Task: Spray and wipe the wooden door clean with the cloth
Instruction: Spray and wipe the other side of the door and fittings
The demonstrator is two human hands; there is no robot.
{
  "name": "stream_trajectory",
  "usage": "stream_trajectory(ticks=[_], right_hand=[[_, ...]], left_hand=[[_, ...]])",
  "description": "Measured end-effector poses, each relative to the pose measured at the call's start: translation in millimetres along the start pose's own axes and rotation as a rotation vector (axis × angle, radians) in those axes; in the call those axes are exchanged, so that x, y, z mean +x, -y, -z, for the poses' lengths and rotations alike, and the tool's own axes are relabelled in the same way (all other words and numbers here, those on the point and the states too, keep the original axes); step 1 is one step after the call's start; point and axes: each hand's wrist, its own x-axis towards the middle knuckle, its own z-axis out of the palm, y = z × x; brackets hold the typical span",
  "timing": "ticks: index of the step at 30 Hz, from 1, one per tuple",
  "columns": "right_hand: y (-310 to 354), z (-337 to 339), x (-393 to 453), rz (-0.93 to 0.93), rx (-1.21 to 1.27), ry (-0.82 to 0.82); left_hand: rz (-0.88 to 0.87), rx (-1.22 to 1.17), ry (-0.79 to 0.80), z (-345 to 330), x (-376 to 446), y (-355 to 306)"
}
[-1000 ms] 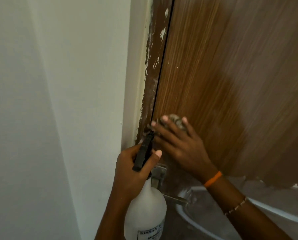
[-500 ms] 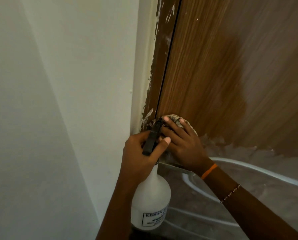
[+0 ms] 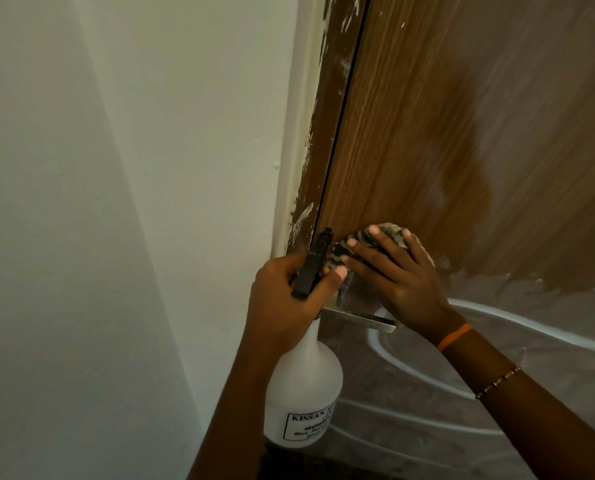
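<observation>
The wooden door (image 3: pixel 427 116) fills the upper right, with a darker wet patch on its right part. My right hand (image 3: pixel 398 282) presses a patterned grey cloth (image 3: pixel 389 232) flat against the door's lower left corner, fingers spread over it. My left hand (image 3: pixel 282 299) grips the neck of a white spray bottle (image 3: pixel 303 400), whose black trigger head (image 3: pixel 315 263) points up toward the door edge beside the cloth.
A paint-smeared brown door frame (image 3: pixel 327 133) and a white wall (image 3: pixel 150 168) lie to the left. Below the door, clear plastic sheeting (image 3: pixel 496 393) covers the floor. A metal strip (image 3: pixel 361 318) shows at the door's bottom under my right hand.
My right hand with the cloth slid down the door's left edge to its lower corner. The bottle in my left hand stayed close beside it.
</observation>
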Motion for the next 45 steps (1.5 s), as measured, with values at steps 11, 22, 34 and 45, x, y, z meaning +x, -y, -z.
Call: stream_trajectory(ticks=[11,22,34,45], right_hand=[[13.0,-14.6,23.0,0.093,0.038,0.012],[-50.9,20.8,-47.4,0.109,-0.226,0.007],[-57.8,13.9,-50.9,-0.198,-0.163,-0.266],[-35.3,0.2,-105.0,-0.191,-0.153,-0.134]], left_hand=[[0.04,0.001,0.022,-22.4,-0.6,-7.8],[0.119,-0.01,0.102,-57.4,-7.4,-2.3],[0.124,-0.047,0.152,-94.5,-1.8,0.6],[0.123,-0.028,0.252,-135.5,0.9,-9.7]])
